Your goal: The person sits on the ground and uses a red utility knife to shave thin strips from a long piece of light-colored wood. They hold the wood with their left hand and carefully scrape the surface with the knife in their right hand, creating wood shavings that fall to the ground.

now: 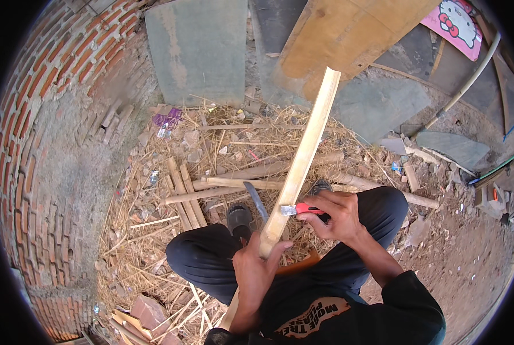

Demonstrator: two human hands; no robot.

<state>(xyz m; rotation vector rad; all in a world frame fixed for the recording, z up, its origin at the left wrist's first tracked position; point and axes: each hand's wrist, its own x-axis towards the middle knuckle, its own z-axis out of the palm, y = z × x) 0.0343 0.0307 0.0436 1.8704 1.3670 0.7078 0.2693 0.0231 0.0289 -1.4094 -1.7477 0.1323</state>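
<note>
A long split bamboo piece (306,155) slants up and away from my lap, its pale hollow side showing. Near its lower part my left hand (256,265) is wrapped round it, and the bamboo continues below the wrist. My right hand (336,215) grips a small red and black hand tool (309,209). The tool's flat silvery head rests at the bamboo, a little above my left hand; its exact kind is unclear. Beyond my left hand, a dark metal blade (256,200) lies partly behind the bamboo. An orange-brown object (300,264) shows between my legs, mostly hidden.
Straw and rubble cover the ground, with bamboo poles (251,172) and short split pieces (187,192) in front of my feet. A brick wall (44,144) rises at left. Grey panels (202,52) and a brown board (349,40) lean at the back. A thin pole (464,86) slants at right.
</note>
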